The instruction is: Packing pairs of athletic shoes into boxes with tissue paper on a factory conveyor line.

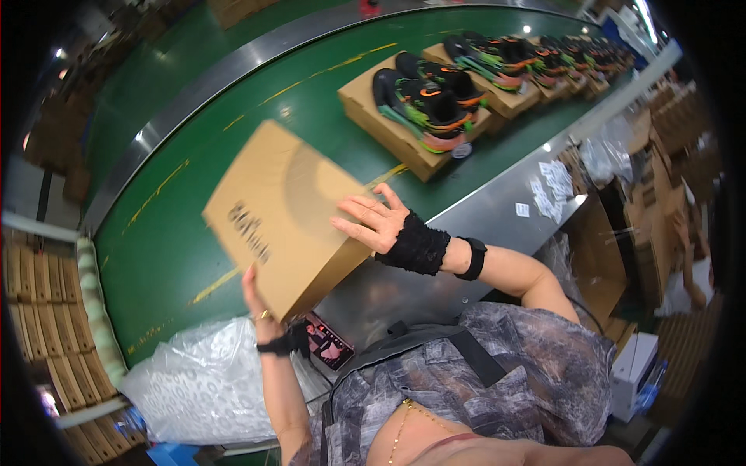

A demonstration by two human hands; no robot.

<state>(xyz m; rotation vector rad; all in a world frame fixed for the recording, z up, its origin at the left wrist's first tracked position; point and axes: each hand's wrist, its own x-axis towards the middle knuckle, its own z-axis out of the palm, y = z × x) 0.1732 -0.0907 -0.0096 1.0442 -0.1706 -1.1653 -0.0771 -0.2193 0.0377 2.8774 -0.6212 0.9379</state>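
A closed brown cardboard shoebox point(291, 175) with dark print on its lid sits tilted in front of me, over the green conveyor belt. My left hand point(255, 299), in a black wrist band and a ring, grips the box at its near left corner; most of its fingers are hidden by the box. My right hand point(377, 221), in a black fingerless glove, lies on the lid near the right edge with its fingers stretched out. Beyond it, a pair of black sneakers point(431, 101) with green, orange and pink trim rests on another shoebox point(361, 109).
More boxes topped with sneakers point(505, 58) line the belt point(179, 202) to the far right. Bubble wrap point(206, 380) and a phone point(326, 342) with a lit screen lie near me. White labels point(552, 186) stick to the metal edge. Stacked boxes point(54, 311) stand at left.
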